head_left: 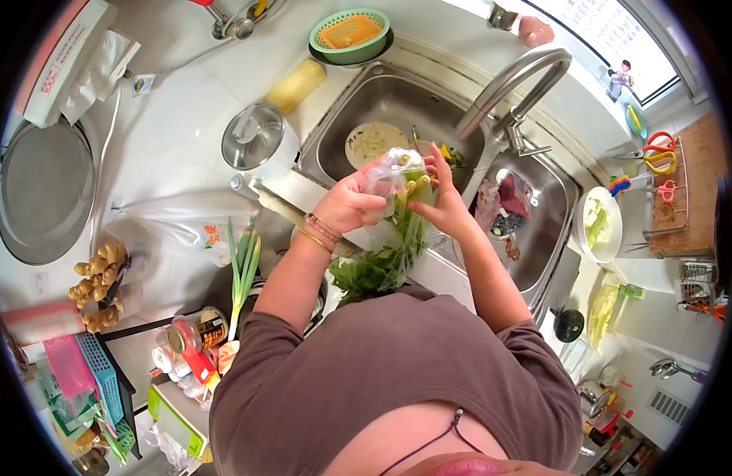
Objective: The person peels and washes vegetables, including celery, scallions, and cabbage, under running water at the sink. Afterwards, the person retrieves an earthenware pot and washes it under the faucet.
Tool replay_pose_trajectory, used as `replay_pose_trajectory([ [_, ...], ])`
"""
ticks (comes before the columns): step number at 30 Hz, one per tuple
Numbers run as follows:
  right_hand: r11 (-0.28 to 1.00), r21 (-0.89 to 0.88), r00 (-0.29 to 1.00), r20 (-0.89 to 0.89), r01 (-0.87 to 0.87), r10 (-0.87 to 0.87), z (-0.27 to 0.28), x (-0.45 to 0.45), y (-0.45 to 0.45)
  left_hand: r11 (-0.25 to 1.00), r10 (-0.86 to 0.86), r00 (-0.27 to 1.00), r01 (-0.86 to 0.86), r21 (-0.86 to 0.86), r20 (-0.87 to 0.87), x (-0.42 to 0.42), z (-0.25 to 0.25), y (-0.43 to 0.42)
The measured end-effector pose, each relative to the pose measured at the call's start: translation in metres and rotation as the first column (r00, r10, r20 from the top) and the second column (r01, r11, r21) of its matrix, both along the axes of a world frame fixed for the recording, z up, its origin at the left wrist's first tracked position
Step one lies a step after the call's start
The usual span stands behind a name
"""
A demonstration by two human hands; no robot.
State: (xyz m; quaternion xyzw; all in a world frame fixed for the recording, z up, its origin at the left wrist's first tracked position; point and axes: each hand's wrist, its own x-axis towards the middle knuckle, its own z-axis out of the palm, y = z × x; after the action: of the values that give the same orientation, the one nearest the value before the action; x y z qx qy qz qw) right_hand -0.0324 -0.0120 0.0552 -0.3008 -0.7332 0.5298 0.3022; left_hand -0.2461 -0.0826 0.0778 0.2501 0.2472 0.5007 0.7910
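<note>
My left hand (352, 200), with bracelets at the wrist, is closed on the bunched end of a clear plastic bag (388, 181). Pale stalk ends of a bunch of celery (417, 190) show in the bag, and its leaves (374, 270) hang down in front of my body. On the other side, my right hand (447, 205) grips the stalks, its thumb across them and its fingers partly hidden behind. Beyond both hands, the left basin of the steel sink (342, 119) holds a white bowl (374, 135) with pale pieces in cloudy water.
A faucet (525, 87) arches over the sink. Raw meat (515, 194) lies in the right basin. A white bowl of cut vegetables (600, 230) stands at right, near scissors (659, 159). On the left are a metal pot (255, 139), ginger (99, 282) and green onions (243, 274).
</note>
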Motion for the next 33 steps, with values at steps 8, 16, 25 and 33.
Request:
replay_pose_trajectory([
  [8, 0.992, -0.108, 0.983, -0.163, 0.063, -0.08, -0.022, -0.012, -0.001, 0.97, 0.065, 0.971, -0.008, -0.242, 0.229, 0.023, 0.001, 0.009],
  [16, 0.98, -0.176, 0.992, -0.091, -0.097, 0.081, -0.006, -0.001, 0.005, 0.913, 0.372, 0.686, -0.151, 0.378, -0.625, 0.017, 0.022, 0.027],
  [25, 0.998, 0.033, 0.961, -0.273, 0.045, -0.034, 0.009, -0.011, -0.016, 0.8, 0.448, 0.891, -0.437, -0.412, -0.075, 0.031, -0.015, 0.046],
  [33, 0.909, 0.327, 0.966, -0.108, 0.257, -0.234, 0.005, -0.006, -0.001, 0.841, 0.401, 0.864, -0.216, -0.496, 0.304, 0.003, -0.048, 0.052],
])
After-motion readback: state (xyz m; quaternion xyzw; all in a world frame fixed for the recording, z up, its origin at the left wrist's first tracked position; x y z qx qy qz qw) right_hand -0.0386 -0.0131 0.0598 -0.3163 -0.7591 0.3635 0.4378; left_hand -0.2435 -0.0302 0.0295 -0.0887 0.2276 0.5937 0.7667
